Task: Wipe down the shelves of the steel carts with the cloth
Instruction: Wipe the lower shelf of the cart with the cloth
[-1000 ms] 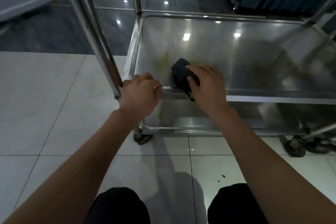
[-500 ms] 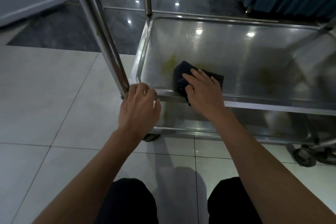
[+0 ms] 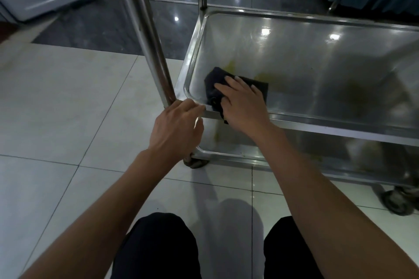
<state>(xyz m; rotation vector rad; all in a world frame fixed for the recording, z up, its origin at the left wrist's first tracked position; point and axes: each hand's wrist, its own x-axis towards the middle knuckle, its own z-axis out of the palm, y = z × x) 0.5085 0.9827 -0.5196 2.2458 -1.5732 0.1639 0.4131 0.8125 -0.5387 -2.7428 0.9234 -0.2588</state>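
Two hands share the work. The right hand (image 3: 243, 103) lies flat with fingers spread wide on the dark cloth (image 3: 214, 82), pressing it onto the middle shelf (image 3: 317, 56) at the tray's seven-o'clock corner, one edge hanging over the front rim. Yellowish smears (image 3: 231, 66) sit just beyond the cloth at twelve o'clock, probably the target. The left hand (image 3: 178, 127) curls around the corner where the upright post (image 3: 147, 36) meets the rim, likely steadying the wheeled cart.
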